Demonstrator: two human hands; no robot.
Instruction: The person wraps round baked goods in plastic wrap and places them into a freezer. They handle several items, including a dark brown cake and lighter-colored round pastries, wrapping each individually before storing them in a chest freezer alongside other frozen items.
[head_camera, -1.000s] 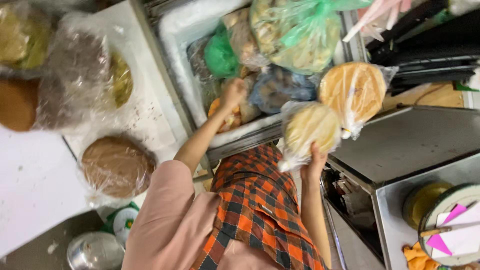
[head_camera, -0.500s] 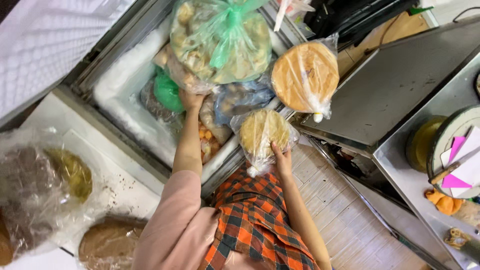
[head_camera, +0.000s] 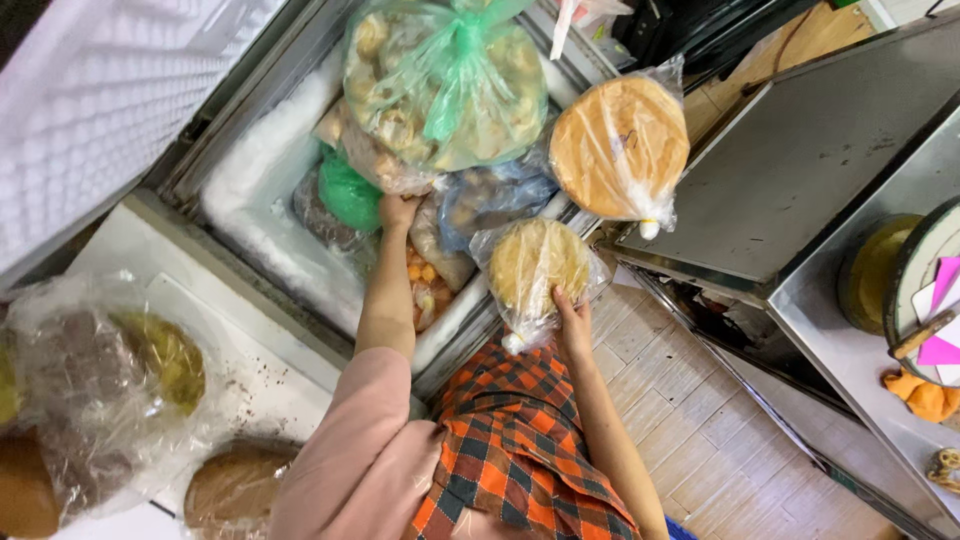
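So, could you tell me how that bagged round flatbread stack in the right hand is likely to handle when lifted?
The flatbread stack probably stays fairly stiff, since it keeps its disc shape while the right hand grips only its edge. Its loose clear bag may feel slippery. It looks light enough for one hand.

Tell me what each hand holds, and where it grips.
The right hand grips a clear bag of flatbread by its lower edge. The left hand reaches among freezer bags; its grip cannot be told.

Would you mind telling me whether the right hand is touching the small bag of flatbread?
Touching: the head view shows the right hand gripping the small bag from below.
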